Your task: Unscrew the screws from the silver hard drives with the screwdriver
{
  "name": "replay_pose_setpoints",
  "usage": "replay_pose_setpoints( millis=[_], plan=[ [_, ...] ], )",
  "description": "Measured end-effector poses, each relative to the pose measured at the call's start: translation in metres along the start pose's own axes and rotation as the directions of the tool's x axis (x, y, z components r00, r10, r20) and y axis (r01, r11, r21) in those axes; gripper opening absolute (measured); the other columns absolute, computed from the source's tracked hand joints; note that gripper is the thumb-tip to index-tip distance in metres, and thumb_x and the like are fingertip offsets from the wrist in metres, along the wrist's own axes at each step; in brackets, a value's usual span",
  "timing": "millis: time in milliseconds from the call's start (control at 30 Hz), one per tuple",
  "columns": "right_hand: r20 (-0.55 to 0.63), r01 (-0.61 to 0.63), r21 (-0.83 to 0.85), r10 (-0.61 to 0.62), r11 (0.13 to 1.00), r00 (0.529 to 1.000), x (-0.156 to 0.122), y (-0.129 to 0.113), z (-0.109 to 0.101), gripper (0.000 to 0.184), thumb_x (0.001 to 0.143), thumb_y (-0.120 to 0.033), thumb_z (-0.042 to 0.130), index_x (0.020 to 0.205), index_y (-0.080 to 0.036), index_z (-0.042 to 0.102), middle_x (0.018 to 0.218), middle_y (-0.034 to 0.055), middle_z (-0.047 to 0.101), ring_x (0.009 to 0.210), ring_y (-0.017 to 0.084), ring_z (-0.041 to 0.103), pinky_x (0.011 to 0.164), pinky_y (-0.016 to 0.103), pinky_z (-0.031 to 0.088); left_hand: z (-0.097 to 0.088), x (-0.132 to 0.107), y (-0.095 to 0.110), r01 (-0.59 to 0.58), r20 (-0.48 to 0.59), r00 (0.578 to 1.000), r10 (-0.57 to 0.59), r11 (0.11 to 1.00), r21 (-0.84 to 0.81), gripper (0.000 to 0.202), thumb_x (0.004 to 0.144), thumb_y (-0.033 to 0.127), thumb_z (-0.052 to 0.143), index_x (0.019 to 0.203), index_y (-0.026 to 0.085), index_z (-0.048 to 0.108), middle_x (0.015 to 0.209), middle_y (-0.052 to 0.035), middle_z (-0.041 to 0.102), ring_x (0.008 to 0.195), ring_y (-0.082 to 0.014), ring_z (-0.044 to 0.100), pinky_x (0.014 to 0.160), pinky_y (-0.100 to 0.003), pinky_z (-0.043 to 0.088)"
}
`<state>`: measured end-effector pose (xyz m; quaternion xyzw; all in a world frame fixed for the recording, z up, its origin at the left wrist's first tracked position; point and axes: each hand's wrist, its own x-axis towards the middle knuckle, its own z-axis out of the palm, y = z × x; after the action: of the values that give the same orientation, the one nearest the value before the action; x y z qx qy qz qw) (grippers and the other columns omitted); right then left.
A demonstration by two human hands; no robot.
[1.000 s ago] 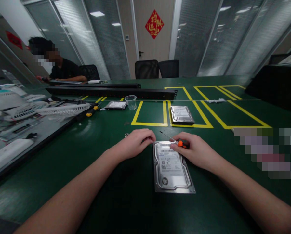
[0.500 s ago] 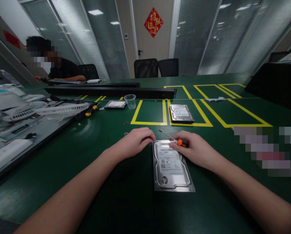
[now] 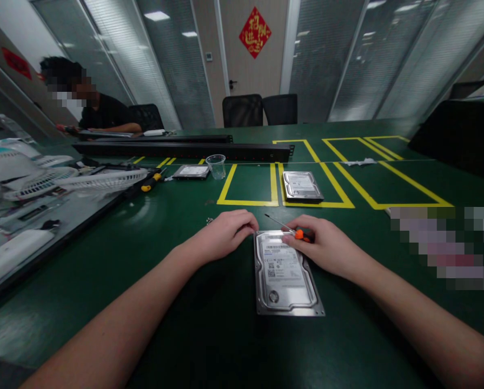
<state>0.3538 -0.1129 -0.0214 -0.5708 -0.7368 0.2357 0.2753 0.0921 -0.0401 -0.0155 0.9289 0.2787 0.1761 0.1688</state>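
Note:
In front of me a silver hard drive (image 3: 287, 273) lies flat on the green table, its white printed label facing up. My left hand (image 3: 233, 232) has its fingers curled together at the drive's far left corner; whatever is between the fingertips is hidden. A screwdriver (image 3: 300, 234) with an orange and black handle is gripped in my right hand (image 3: 320, 240). Its thin shaft points away to the left, above the drive's far edge. My right thumb rests by the drive's top surface. Several tiny metal pieces, probably screws (image 3: 209, 221), lie just beyond my left wrist.
Farther off are a second hard drive (image 3: 302, 186) on yellow tape, a third drive (image 3: 191, 172) and a clear plastic cup (image 3: 216, 166). A yellow-black screwdriver (image 3: 151, 182) lies beside a tray of white parts (image 3: 99, 180). Long black bars (image 3: 180, 151) cross behind. Another person (image 3: 107, 113) sits at far left.
The camera view has shifted very slightly. Both hands, the hard drive and the screwdriver keep nearly the same places.

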Motion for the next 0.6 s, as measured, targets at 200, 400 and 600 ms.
replay_pose_setpoints(
  millis=[200,400,600],
  plan=[
    [0.006,-0.013,0.007,0.013,1.0,1.0,-0.0006,-0.0002,0.0002,0.022,0.093,-0.04,0.069,0.104,-0.024,0.077,0.108,0.0058,0.077,0.096,0.024,0.071,0.086,0.039,0.054,-0.0011,0.0007,0.0024,0.0,0.012,1.0,0.0,1.0,0.009,0.014,0.103,0.016,0.052,0.101,0.019,0.066,0.101,-0.0036,0.069,0.093,-0.0175,0.065,0.087,-0.033,0.051],
    [-0.005,-0.001,0.005,0.001,1.0,1.0,0.0001,0.0013,0.0011,0.022,0.093,-0.041,0.069,0.104,-0.024,0.078,0.107,0.0059,0.078,0.096,0.024,0.072,0.085,0.038,0.055,-0.002,0.0005,0.0038,-0.012,0.014,1.0,0.012,1.0,0.027,0.013,0.103,0.015,0.052,0.102,0.019,0.065,0.102,-0.0041,0.068,0.095,-0.0185,0.064,0.088,-0.034,0.051],
    [0.002,0.0,-0.001,0.0,1.0,1.0,0.0003,0.0005,0.0007,0.023,0.094,-0.042,0.068,0.104,-0.024,0.078,0.106,0.0054,0.077,0.094,0.023,0.071,0.084,0.037,0.054,-0.0015,0.0001,0.0032,-0.017,0.015,1.0,0.016,0.999,0.037,0.012,0.102,0.014,0.053,0.102,0.018,0.064,0.101,-0.0038,0.067,0.095,-0.0184,0.063,0.088,-0.033,0.05]
  ],
)
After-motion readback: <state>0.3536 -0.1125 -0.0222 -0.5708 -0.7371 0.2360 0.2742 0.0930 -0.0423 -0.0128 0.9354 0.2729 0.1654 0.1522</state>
